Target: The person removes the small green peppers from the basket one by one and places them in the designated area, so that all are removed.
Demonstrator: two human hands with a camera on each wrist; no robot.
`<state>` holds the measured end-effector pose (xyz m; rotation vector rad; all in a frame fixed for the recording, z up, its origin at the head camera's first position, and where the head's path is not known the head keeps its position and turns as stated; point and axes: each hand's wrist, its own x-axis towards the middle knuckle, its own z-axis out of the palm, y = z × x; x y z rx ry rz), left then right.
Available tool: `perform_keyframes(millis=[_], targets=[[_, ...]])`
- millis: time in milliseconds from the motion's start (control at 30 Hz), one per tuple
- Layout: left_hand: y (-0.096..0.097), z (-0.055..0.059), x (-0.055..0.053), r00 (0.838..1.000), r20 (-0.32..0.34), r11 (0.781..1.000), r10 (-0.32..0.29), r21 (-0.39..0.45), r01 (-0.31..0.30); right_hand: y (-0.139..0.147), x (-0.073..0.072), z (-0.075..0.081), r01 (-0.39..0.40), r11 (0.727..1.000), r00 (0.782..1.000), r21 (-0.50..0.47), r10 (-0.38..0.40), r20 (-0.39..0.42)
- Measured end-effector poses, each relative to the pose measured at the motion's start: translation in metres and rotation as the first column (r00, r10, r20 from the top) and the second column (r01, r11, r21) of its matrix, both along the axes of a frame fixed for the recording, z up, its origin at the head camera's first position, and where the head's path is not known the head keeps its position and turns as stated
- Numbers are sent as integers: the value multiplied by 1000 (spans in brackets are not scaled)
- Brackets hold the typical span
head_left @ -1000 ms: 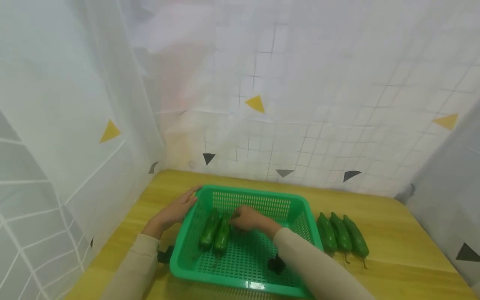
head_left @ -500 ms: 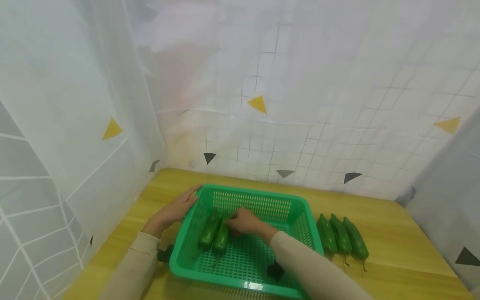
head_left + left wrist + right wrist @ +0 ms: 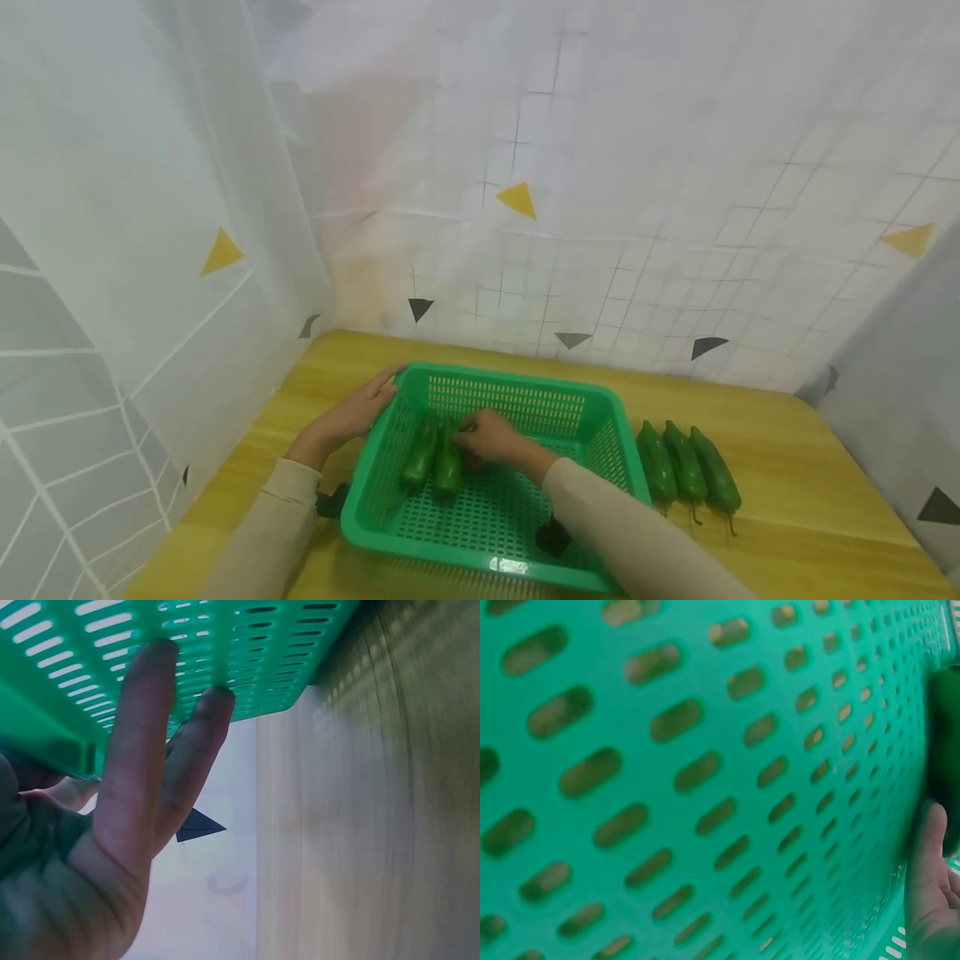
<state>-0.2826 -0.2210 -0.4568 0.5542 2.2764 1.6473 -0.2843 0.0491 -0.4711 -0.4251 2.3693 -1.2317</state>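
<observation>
Two long dark green chili peppers lie side by side in the left part of a green plastic basket [image 3: 480, 564]. My right hand [image 3: 491, 437] reaches in and pinches the right one of the pair, a green pepper [image 3: 447, 475], near its narrow far end. In the right wrist view a fingertip lies against that pepper at the right edge. The other pepper [image 3: 417, 462] lies just left of it. My left hand [image 3: 352, 421] rests at the basket's left side near the far corner. The left wrist view shows its fingers [image 3: 135, 750] straight along the slotted outer wall.
Three more green peppers [image 3: 686, 471] lie in a row on the wooden table [image 3: 810, 500], right of the basket. White patterned sheeting [image 3: 600, 167] stands behind the table and along both sides. A black wrist device [image 3: 553, 537] shows under the right sleeve.
The pepper at my right hand has turned slightly, its lower end swinging right, and its stem is out of sight now. My left hand stays at the basket's side.
</observation>
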Motion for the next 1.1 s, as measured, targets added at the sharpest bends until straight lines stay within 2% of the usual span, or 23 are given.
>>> perform_keyframes(millis=[200, 567, 833, 1100], targets=[[1, 0, -1, 1000, -4, 1000, 13, -6, -13, -2, 1, 1, 18, 999, 1000, -31, -18, 16], [1, 0, 1, 1000, -14, 1000, 6, -15, -6, -3, 0, -5, 3, 999, 1000, -34, -3, -1], [1, 1, 3, 1000, -5, 1000, 11, -15, -11, 4, -7, 5, 33, 999, 999, 11, -33, 5], [1, 2, 4, 1000, -11, 1000, 7, -16, -7, 11, -12, 17, -2, 1000, 1000, 13, 2, 1]])
